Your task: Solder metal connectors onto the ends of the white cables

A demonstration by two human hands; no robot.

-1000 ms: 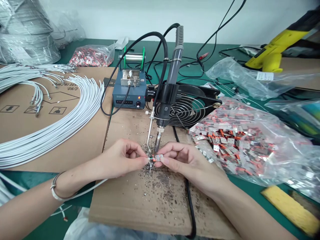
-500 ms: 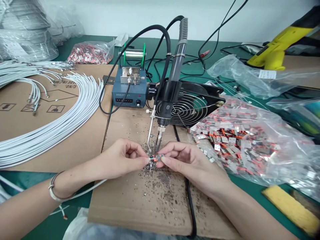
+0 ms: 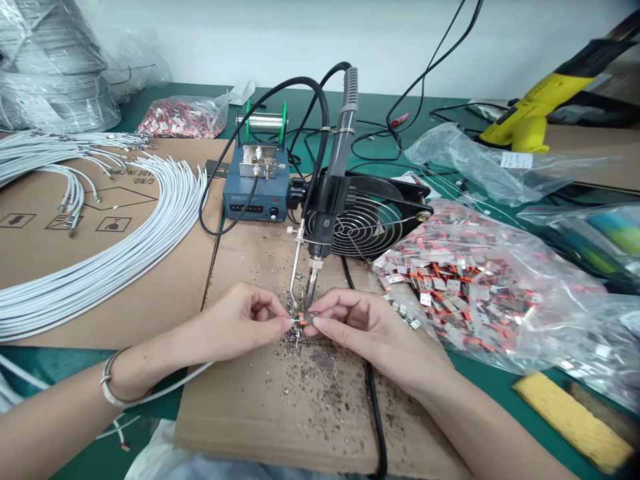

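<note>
My left hand (image 3: 250,320) pinches the end of a white cable (image 3: 175,380), which trails back under my wrist. Between the thumb and fingers of my right hand (image 3: 360,327) is a small metal USB connector (image 3: 312,319) with an orange part facing the cable end. Cable end and connector meet just under the tip of a soldering iron (image 3: 313,280) fixed in a stand, tip down. A thin metal solder feed tube (image 3: 295,267) comes down beside the iron. Whether the tip touches the joint is too small to tell.
A blue control box (image 3: 256,193) with a solder spool (image 3: 265,123) stands behind, next to a black fan (image 3: 367,223). Bundled white cables (image 3: 165,247) lie left. At right are an open bag of connectors (image 3: 470,287) and a yellow sponge (image 3: 570,417). Solder bits litter the cardboard (image 3: 240,413).
The view has shifted slightly, so the bench stands a little lower and the iron further left. Both hands keep their pinch, with the connector still at the iron's tip.
</note>
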